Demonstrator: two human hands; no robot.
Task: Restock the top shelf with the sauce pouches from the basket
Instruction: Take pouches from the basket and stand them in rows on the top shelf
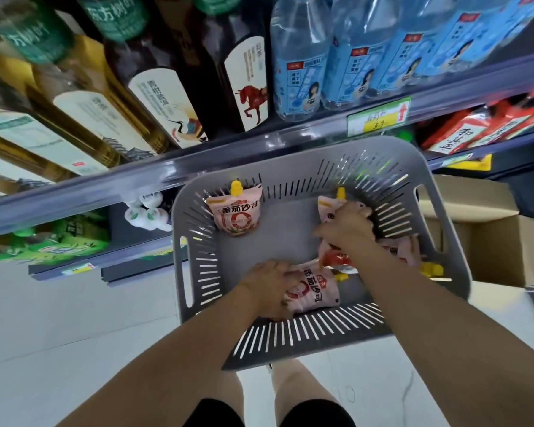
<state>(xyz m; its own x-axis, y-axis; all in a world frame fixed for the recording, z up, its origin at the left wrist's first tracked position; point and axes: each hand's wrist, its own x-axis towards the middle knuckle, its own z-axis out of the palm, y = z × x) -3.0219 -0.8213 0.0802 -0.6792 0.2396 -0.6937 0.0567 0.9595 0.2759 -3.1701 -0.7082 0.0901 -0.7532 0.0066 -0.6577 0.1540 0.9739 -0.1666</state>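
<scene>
A grey slotted basket (198,229) sits on the floor below me, holding several pink sauce pouches with yellow caps. One pouch (235,212) leans upright in the far left corner. My left hand (267,288) grips the bottom edge of a pouch (313,292) lying flat near the front wall. My right hand (346,228) closes over another pouch (329,208) at the far right, hiding most of it. More pouches (401,251) lie under my right forearm against the right wall.
Shelves (228,149) rise just beyond the basket, with dark and golden drink bottles (154,97) on the left and blue water bottles (302,72) on the right. Red cartons (463,131) fill a lower shelf. An open cardboard box (500,235) stands to the right.
</scene>
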